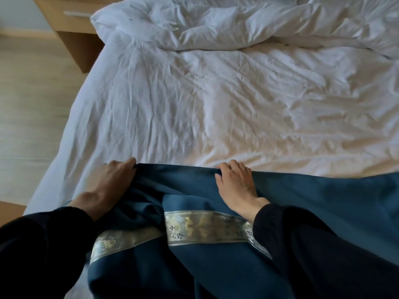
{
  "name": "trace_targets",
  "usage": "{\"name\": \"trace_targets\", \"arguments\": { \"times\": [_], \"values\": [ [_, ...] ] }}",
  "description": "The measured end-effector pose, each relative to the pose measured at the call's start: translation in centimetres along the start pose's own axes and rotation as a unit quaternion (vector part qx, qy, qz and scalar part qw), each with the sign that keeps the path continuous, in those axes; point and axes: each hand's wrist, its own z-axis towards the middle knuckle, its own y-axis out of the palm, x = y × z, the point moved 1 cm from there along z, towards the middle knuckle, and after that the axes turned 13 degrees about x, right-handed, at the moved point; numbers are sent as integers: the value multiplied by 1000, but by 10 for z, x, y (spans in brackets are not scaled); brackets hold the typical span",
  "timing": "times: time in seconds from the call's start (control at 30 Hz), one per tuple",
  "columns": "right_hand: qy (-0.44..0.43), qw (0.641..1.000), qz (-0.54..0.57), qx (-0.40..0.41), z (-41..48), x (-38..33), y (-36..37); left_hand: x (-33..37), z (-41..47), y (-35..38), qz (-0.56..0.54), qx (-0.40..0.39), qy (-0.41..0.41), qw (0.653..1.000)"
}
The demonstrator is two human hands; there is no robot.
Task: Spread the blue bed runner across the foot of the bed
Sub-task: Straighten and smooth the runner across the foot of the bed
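Two hands on the far hem of the blue bed runner [190, 188]: left hand [116, 180] clutching a bunched fold near the left foot corner of the bed [194, 104], right hand [236, 182] curled over the hem nearer the middle. Lies along the foot edge, long axis left to right; flat toward the right side, rumpled and doubled over at the left, brocade band [205, 226] broken there. Stops short of the left corner. Likely calls for a pull leftward along the foot edge, left hand nearer that corner
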Motion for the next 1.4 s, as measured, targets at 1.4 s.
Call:
{"name": "trace_targets", "arguments": {
  "times": [1.4],
  "values": [
    [-91,993,-59,41,-301,-61,-29,103,-237,-24,58,-20,178,982]
  ]
}}
